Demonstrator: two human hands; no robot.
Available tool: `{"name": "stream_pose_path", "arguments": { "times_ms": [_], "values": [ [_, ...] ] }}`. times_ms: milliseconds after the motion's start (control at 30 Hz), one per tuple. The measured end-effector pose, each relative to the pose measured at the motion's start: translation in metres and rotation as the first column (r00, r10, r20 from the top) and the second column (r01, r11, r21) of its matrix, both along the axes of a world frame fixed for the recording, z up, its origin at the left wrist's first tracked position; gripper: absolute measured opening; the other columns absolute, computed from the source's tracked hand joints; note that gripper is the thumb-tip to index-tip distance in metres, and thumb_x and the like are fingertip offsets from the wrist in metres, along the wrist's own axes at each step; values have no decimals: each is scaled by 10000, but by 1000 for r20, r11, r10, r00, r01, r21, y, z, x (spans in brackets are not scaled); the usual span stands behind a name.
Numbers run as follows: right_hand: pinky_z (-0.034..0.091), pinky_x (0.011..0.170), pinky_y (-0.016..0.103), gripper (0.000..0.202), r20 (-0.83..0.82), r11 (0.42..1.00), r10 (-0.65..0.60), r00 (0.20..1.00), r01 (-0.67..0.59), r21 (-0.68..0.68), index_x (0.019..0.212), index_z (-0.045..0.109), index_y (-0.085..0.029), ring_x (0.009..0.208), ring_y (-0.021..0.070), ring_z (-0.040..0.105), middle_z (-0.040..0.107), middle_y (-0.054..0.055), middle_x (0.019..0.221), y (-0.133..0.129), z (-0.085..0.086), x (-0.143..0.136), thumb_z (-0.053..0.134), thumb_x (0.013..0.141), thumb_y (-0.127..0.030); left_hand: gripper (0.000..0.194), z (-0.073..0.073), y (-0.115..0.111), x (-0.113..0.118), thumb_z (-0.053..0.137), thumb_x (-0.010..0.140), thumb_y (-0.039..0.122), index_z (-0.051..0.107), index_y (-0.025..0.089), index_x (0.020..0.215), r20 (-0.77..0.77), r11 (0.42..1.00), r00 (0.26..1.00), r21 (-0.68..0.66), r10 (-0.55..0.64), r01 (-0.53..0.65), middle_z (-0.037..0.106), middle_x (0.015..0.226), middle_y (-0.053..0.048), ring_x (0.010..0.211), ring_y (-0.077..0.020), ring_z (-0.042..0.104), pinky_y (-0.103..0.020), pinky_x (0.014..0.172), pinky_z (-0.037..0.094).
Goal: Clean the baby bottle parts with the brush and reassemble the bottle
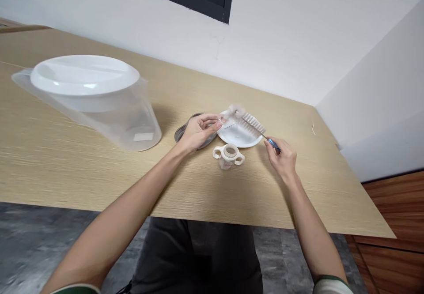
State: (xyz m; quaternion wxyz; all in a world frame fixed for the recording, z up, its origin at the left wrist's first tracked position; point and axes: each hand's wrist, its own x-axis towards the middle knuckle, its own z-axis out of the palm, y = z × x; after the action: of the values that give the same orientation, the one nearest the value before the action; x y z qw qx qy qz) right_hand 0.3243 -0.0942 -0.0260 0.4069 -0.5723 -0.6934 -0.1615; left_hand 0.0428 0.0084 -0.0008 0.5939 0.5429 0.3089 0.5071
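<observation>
My right hand (pixel 282 156) grips the blue handle of a bottle brush (pixel 253 125), its white bristles pointing up and left over a white plate (pixel 240 140). Pinched in the fingertips of my left hand (pixel 199 130) is a small clear piece (pixel 223 119), possibly a bottle nipple; its exact shape is blurred. The brush's tip lies just right of that piece, and I cannot tell whether they touch. A baby bottle (pixel 228 156) with two side handles stands upright and uncapped in front of the plate. Behind my left hand sits a grey metal tray (pixel 180 133), partly hidden.
On the left stands a large translucent pitcher (pixel 129 117) with a white lid (pixel 84 75). A thin pale strip (pixel 313 129) lies on the wooden table (pixel 82 170) at the right. White walls (pixel 271 42) border the table's back and right sides.
</observation>
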Motion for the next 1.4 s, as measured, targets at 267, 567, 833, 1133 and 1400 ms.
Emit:
{"name": "stream_pose_path", "arguments": {
  "times_ms": [267, 567, 833, 1133, 1400],
  "values": [
    [564, 683, 292, 230, -74, 997, 61, 995, -57, 47, 1042, 737, -187, 751, 176, 734, 796, 82, 942, -3, 2, -8, 615, 983, -373, 602, -1, 1, 1, 950, 571, 518, 759, 164, 1019, -14, 1000, 1000, 12, 25, -25, 770, 1108, -124, 1095, -259, 686, -387, 1002, 519],
    [582, 720, 314, 267, -93, 998, -52, 994, 54, 11, 1025, 754, -183, 808, 202, 754, 803, 86, 962, 1, 0, 3, 609, 978, -401, 657, -1, 1, -2, 939, 649, 429, 692, 173, 1202, 50, 999, 998, -10, -32, 33, 774, 1003, -89, 1052, -228, 709, -352, 979, 507],
    [588, 729, 311, 246, -30, 996, 74, 997, -75, -44, 1083, 751, -193, 824, 195, 755, 804, 90, 1010, 0, -3, -1, 608, 984, -367, 681, -4, 4, -1, 920, 661, 466, 662, 173, 1219, -2, 999, 999, 12, -39, 39, 783, 1065, -109, 1037, -241, 713, -364, 933, 500],
    [593, 736, 314, 258, -131, 998, 6, 991, 3, 69, 1024, 754, -177, 802, 200, 755, 802, 93, 950, -1, 2, 3, 614, 972, -388, 663, -6, 5, -3, 906, 694, 423, 650, 186, 1258, -47, 997, 998, 61, -37, 40, 758, 1152, -123, 1065, -237, 680, -363, 918, 483],
    [581, 710, 302, 258, -41, 1000, 9, 999, -9, -4, 1050, 760, -184, 786, 190, 753, 806, 88, 979, 1, -3, -4, 603, 982, -378, 653, -9, 5, -4, 913, 671, 390, 673, 212, 1252, -159, 989, 987, 148, 29, -5, 748, 1131, -91, 1111, -243, 661, -349, 946, 465]
  ]
}}
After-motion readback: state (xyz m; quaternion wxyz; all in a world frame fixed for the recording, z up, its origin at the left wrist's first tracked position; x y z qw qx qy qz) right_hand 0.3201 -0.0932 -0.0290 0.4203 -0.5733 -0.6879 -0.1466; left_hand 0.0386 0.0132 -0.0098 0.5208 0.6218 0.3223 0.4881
